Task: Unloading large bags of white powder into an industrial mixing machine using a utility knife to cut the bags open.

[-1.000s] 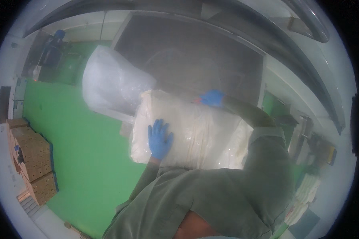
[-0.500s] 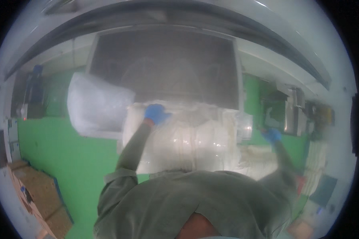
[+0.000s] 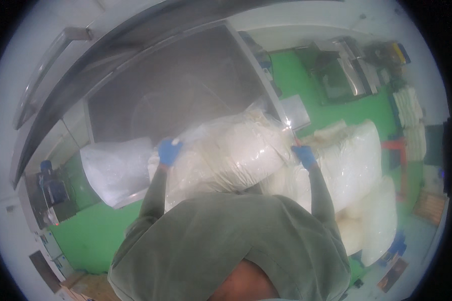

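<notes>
A large white bundle wrapped in clear plastic film lies across the near edge of a dark grey table top. At the bundle's far left corner my left hand, in a blue glove, is closed on the loose edge of the film. My right hand, gloved in blue too, is closed at the bundle's right end. A thin reddish thing sticks out above its fingers, too small and blurred to name. A crumpled translucent plastic bag sits left of the bundle.
More white wrapped bundles are stacked at my right. A metal box-like part juts from the table's right side. Dark bins and metal equipment stand at the far right on the green floor. A wooden board lies lower left.
The view has turned to the right. My right hand has come in from the outer right to the bundle's end. My left hand has moved to the far left corner and closed on the film.
</notes>
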### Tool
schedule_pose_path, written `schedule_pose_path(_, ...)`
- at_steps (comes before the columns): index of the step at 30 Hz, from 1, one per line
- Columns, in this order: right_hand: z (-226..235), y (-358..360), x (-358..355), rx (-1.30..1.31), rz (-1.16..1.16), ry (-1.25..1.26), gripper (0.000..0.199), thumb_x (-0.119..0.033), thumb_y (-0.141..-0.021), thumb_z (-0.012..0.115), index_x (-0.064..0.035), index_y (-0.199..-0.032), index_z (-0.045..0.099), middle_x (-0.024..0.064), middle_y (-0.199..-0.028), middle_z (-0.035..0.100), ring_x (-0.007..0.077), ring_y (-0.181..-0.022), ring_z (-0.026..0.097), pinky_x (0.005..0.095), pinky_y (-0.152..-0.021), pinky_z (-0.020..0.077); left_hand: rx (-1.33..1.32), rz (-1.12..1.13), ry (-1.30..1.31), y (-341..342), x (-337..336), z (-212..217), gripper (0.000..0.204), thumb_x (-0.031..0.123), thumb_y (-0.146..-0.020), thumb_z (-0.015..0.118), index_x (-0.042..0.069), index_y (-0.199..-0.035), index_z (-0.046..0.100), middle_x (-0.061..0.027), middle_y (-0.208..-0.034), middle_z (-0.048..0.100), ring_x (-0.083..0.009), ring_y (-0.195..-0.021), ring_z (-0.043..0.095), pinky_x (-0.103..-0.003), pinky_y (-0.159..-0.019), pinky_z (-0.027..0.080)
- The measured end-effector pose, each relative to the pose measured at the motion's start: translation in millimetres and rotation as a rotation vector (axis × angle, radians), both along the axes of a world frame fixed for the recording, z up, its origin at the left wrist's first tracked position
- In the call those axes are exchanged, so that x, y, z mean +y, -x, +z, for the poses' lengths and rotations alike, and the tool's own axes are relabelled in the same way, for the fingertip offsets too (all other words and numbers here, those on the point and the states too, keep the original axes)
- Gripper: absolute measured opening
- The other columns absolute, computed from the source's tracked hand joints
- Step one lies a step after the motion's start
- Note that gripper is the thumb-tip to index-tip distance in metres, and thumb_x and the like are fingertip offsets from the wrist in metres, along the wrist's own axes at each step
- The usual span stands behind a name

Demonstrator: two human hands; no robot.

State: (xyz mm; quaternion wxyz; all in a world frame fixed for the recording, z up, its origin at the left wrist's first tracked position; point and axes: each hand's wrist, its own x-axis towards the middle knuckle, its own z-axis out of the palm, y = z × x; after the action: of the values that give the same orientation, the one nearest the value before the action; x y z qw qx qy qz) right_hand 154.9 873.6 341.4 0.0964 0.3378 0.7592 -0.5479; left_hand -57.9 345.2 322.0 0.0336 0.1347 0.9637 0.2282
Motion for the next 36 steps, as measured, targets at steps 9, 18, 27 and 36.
schedule_pose_path(9, -72.8, -34.7, 78.6, -0.089, 0.253, -0.642, 0.034, -0.022, -0.086, 0.044, -0.0036, -0.111, 0.057, 0.0032, -0.073, 0.061, 0.0143, -0.066, 0.056, 0.0316, -0.06, 0.0447, -0.195, -0.19, -0.024, -117.5, 5.1, 98.2, 0.029, 0.037, -0.071, 0.061, 0.01, -0.062, 0.061, -0.0092, -0.058, 0.057, -0.028, -0.055, 0.056, -0.036, -0.053, 0.043)
schedule_pose_path(18, -36.2, 6.6, 43.1, 0.058, -0.021, -0.236, 0.035, -0.005, -0.086, 0.04, -0.0033, -0.118, 0.051, 0.0106, -0.117, 0.054, 0.022, -0.106, 0.051, 0.0298, -0.094, 0.0379, -0.12, -0.335, 0.081, -106.3, 37.5, 84.8, 0.032, 0.04, -0.075, 0.055, 0.009, -0.071, 0.057, -0.0145, -0.065, 0.058, -0.0335, -0.063, 0.057, -0.041, -0.056, 0.043)
schedule_pose_path(27, -85.9, -33.5, 73.7, 0.261, -0.584, 0.236, 0.038, -0.02, -0.082, 0.055, -0.011, -0.118, 0.048, -0.0044, -0.067, 0.045, 0.0041, -0.048, 0.036, 0.0196, -0.04, 0.0277, -0.289, -0.305, -0.21, -135.7, -7.8, 97.6, 0.012, 0.016, -0.08, 0.058, 0.005, -0.084, 0.059, -0.0149, -0.085, 0.057, -0.0329, -0.085, 0.051, -0.039, -0.075, 0.041)
schedule_pose_path(36, -41.2, -45.4, 44.5, 0.135, 0.081, -0.504, 0.039, -0.021, -0.086, 0.049, -0.0089, -0.123, 0.047, 0.0013, -0.1, 0.056, 0.0108, -0.08, 0.054, 0.0224, -0.069, 0.0443, -0.552, 1.09, -0.85, -223.8, -89.5, 41.3, 0.056, 0.043, -0.09, 0.036, -0.004, -0.118, 0.045, -0.0165, -0.105, 0.056, -0.0273, -0.087, 0.057, -0.035, -0.073, 0.046)
